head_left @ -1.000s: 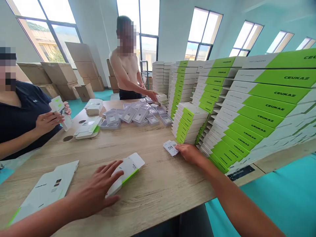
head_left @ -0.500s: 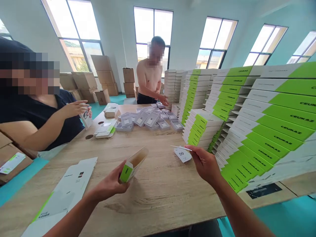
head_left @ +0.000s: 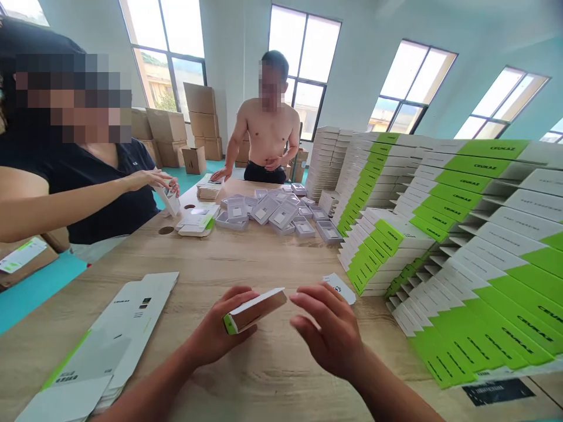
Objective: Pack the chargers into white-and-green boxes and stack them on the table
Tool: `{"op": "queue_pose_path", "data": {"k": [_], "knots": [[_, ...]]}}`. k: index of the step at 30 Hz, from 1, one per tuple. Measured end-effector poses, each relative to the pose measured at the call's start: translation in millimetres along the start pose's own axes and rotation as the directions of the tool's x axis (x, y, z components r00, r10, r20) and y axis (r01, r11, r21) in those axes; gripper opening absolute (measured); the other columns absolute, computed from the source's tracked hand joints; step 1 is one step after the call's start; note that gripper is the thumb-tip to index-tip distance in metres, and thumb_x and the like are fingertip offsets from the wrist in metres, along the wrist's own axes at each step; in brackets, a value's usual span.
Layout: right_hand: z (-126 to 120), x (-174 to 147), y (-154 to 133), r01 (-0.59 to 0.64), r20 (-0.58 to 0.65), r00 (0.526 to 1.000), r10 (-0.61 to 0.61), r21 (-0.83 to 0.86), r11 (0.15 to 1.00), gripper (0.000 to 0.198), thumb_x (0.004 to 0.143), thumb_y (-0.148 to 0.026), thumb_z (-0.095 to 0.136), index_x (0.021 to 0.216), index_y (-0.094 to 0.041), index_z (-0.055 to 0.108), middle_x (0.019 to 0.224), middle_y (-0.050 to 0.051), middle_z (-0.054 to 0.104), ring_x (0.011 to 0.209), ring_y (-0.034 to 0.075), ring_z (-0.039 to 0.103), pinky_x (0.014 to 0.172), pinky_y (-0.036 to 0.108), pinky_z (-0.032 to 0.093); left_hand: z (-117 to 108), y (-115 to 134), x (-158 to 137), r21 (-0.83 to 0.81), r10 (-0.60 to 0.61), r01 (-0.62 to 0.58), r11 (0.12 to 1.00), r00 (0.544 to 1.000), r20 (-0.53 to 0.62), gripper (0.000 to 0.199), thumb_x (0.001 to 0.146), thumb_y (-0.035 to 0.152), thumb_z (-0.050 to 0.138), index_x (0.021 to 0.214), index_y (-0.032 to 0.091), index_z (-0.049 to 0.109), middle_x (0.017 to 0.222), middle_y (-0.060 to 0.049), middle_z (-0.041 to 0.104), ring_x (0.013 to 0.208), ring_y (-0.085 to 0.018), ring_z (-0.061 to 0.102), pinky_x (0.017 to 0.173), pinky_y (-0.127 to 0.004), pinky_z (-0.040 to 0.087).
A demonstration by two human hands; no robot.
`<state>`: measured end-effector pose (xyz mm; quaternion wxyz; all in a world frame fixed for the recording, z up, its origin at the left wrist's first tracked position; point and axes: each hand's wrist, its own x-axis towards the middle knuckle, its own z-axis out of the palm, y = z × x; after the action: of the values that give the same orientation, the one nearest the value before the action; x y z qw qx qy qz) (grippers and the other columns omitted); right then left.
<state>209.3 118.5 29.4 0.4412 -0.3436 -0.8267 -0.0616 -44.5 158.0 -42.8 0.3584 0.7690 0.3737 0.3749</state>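
My left hand [head_left: 222, 328] is wrapped around a small white and green carton [head_left: 259, 309], tilted, with its brown inside showing along an open side. Just right of the carton's far end is my right hand [head_left: 329, 331], fingers apart and nothing visible in them. Behind that hand a white printed card [head_left: 339, 287] lies on the table, partly covered by the fingers. Flattened white cartons [head_left: 118, 328] form a pile to the left of my left forearm.
Tall stacks of white and green boxes [head_left: 475, 234] line the right side. Clear plastic trays [head_left: 264, 210] lie heaped mid-table, beside more flat cartons [head_left: 196, 221]. One co-worker [head_left: 132, 199] at left handles a carton; another [head_left: 270, 135] stands at the far end.
The thin card in my right hand is no longer visible, and that hand has come left to the carton with its fingers opened. The far co-worker has reached toward the flat pile. My view has shifted.
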Motion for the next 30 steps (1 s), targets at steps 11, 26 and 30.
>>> {"op": "queue_pose_path", "data": {"k": [11,26,30], "knots": [[113.8,133.7,252.8,-0.122,0.557,0.656,0.509,-0.587,0.8,0.088,0.079,-0.005,0.064,0.159,-0.021,0.029,0.169,0.017,0.023,0.156,0.04,0.016,0.119,0.063,0.026,-1.1,-34.9,-1.1,-0.073,-0.141,0.126,0.989,0.955,-0.26,0.046,0.08,0.032,0.077,0.124,0.031,0.064,0.12,-0.003,0.075,0.098,-0.022,0.075,0.085,-0.031,0.063],[78.8,170.3,258.6,0.066,0.698,0.597,0.396,-0.534,0.843,0.09,0.068,-0.024,0.08,0.152,-0.023,0.046,0.142,0.016,0.054,0.133,0.037,0.045,0.112,0.049,0.034,-5.9,-40.1,12.6,-0.023,-0.154,0.155,0.988,0.94,-0.305,0.037,0.085,0.026,0.067,0.122,0.028,0.064,0.119,-0.004,0.074,0.103,-0.023,0.072,0.092,-0.034,0.059],[40.0,111.9,181.5,-0.041,0.604,0.678,0.419,-0.539,0.841,0.087,0.078,-0.038,0.075,0.155,-0.025,0.038,0.147,0.014,0.049,0.133,0.034,0.046,0.11,0.045,0.038,-19.7,-49.8,14.8,0.227,-0.005,0.142,0.963,0.857,-0.515,0.033,0.086,0.026,0.06,0.119,0.023,0.063,0.122,-0.009,0.071,0.112,-0.029,0.067,0.097,-0.043,0.055]]}}
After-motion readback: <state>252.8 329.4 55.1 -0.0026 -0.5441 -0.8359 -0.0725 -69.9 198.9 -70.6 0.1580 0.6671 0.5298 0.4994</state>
